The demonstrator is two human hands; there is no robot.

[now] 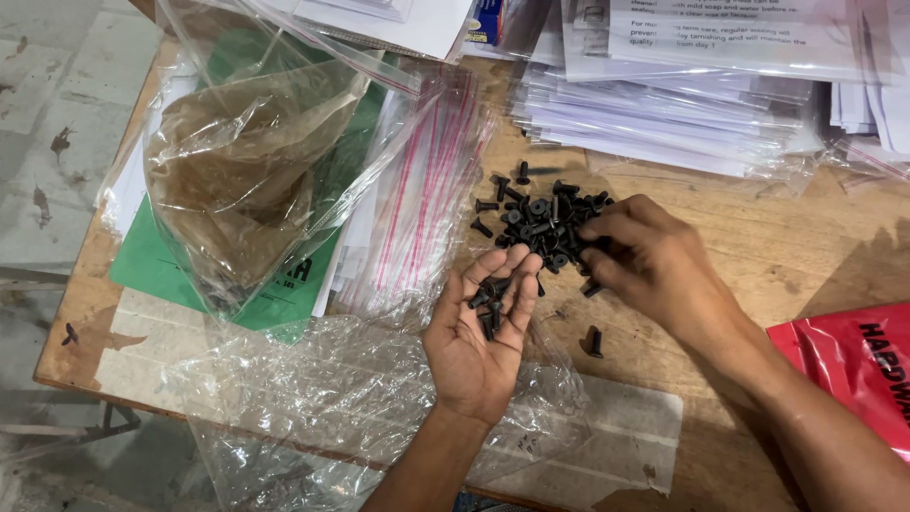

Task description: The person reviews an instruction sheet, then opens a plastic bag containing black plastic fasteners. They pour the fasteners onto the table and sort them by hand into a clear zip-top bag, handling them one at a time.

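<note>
While the left hand (479, 332) lies palm up and open near the middle of the worn wooden table (777, 256), a few small black flat-head screws (488, 301) rest in its cupped fingers. Just beyond its fingertips, toward the far edge, sits the loose pile of black screws (545, 220). The right hand (649, 261) rests on that pile's right side, fingers curled down into it, seemingly pinching a screw, though the grip is hidden. One stray black screw (594, 341) lies alone beside the right wrist. Crumpled clear plastic bags (313, 398) spread along the near edge, and stacked white paper packets (664, 114) line the far edge
</note>
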